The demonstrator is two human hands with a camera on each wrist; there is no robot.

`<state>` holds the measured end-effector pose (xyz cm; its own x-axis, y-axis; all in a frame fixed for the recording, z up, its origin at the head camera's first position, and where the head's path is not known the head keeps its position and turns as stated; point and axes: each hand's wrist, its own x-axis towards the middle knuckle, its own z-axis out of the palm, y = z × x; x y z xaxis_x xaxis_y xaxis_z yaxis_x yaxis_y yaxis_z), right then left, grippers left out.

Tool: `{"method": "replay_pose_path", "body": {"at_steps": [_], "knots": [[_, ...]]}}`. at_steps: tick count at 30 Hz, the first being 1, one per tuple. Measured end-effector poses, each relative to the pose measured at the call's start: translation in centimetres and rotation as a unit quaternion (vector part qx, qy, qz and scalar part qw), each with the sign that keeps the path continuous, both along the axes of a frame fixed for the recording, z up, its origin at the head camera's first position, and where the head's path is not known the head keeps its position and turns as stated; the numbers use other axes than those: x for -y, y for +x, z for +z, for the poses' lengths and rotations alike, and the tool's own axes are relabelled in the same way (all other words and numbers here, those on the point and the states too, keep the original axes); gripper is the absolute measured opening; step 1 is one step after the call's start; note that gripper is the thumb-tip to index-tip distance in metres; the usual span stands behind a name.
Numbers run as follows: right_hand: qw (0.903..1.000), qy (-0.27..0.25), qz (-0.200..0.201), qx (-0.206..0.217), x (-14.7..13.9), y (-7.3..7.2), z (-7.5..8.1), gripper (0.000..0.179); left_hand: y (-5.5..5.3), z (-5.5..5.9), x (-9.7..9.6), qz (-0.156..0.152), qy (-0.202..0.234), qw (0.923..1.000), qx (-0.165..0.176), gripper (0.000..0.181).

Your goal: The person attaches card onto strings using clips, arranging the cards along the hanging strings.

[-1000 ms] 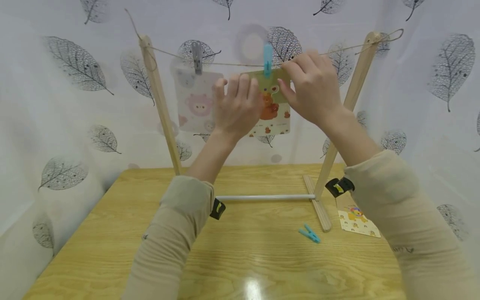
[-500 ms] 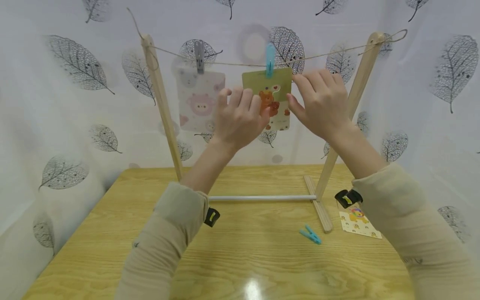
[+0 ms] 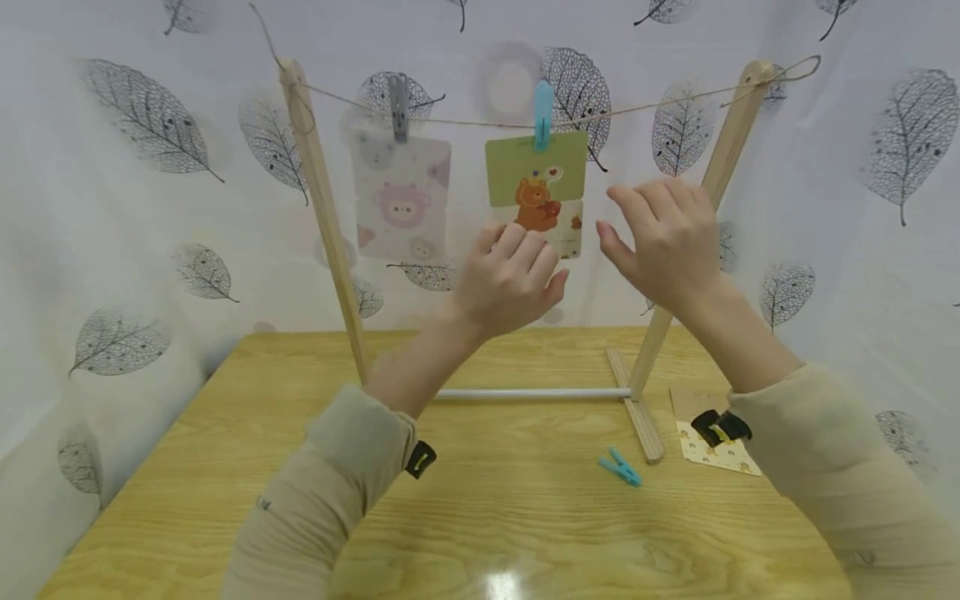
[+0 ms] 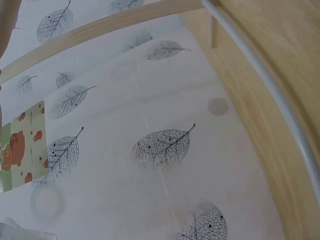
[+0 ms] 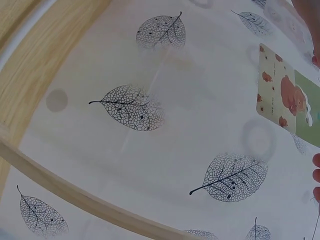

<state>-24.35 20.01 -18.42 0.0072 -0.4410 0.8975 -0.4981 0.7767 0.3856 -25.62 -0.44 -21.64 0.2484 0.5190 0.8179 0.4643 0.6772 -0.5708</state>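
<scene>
A green and cream card with a bear on it (image 3: 536,171) hangs from a string (image 3: 645,107), clipped by a blue clothespin (image 3: 543,112). My left hand (image 3: 510,279) is in front of the card's lower edge, fingers loosely bent, holding nothing. Right of the card is my right hand (image 3: 667,242), apart from it, thumb and fingers spread with nothing between them. Both wrist views also show the bear card (image 4: 29,147) (image 5: 277,92). To the left, a pale card with a pink animal (image 3: 401,187) hangs under a grey clothespin (image 3: 398,107).
The string runs between two wooden posts (image 3: 322,200) (image 3: 723,167) joined low down by a white rod (image 3: 532,393). On the wooden table (image 3: 480,517) lie another blue clothespin (image 3: 620,468) and a card (image 3: 712,454) near the right sleeve. A leaf-patterned curtain (image 3: 202,375) hangs behind.
Both hands have come down from the string and the bear card's upper part. The right hand has also moved right, away from the card, which stays hanging under the blue clothespin.
</scene>
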Motion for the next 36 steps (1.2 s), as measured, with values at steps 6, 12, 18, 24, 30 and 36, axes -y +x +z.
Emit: {"method": "replay_pose_path", "body": {"at_steps": [6, 12, 18, 24, 30, 36], "knots": [[0.9997, 0.013, 0.002, 0.022, -0.7, 0.8, -1.5, 0.027, 0.3, -1.9, -0.5, -0.008, -0.044, 0.9989, 0.016, 0.019], [0.9977, 0.023, 0.006, 0.063, -1.5, 1.5, -3.3, 0.023, 0.6, -3.7, -1.0, -0.018, -0.073, 0.9967, 0.032, 0.015], [0.9947, 0.047, 0.011, 0.091, -2.6, 2.1, -4.8, 0.023, 1.3, -5.0, -1.8, -0.011, -0.114, 0.9914, 0.063, 0.014], [0.9913, 0.068, 0.013, 0.112, -3.9, 2.6, -6.3, 0.026, 1.7, -6.3, -2.3, 0.007, -0.15, 0.9832, 0.104, 0.016], [0.9879, 0.071, 0.014, 0.137, -5.0, 2.9, -8.1, 0.034, 1.6, -7.8, -3.0, 0.01, -0.168, 0.9775, 0.128, 0.019], [0.9851, 0.097, 0.026, 0.14, -5.5, 3.0, -9.8, 0.035, 1.4, -8.8, -3.6, 0.022, -0.18, 0.972, 0.149, 0.017]]}}
